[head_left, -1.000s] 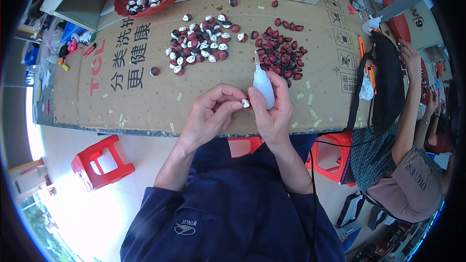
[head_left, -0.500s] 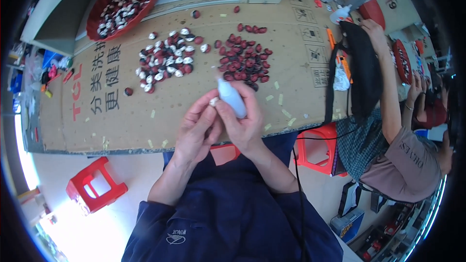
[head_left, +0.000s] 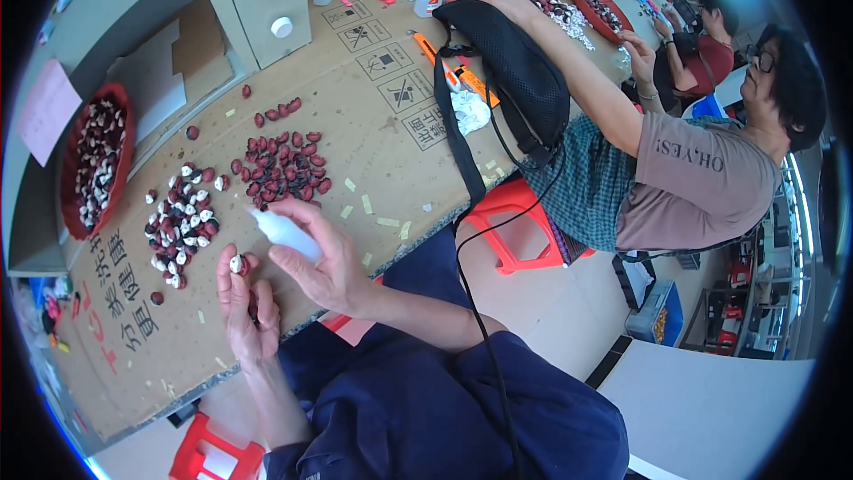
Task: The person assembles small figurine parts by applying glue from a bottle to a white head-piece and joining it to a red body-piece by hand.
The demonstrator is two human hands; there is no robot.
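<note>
The left hand (head_left: pixel 253 327) and right hand (head_left: pixel 336 267) were touching; now they are apart. The left has its grip clamped on a small red-and-white piece (head_left: pixel 236 264); the right, at two o'clock, on a white bottle (head_left: pixel 288 233). So the left alone seems to carry the piece.

Left hand (head_left: pixel 249 304) raised, one finger nearly straight, others curled toward palm; fingertips in a light pinch. Left forearm (head_left: pixel 277 402) rises steeply from lower edge. Right hand (head_left: pixel 327 260) just beside, slightly higher in view, fingers and thumb bent around in a hold. Right forearm (head_left: pixel 418 309) slants leftward across torso.
</note>
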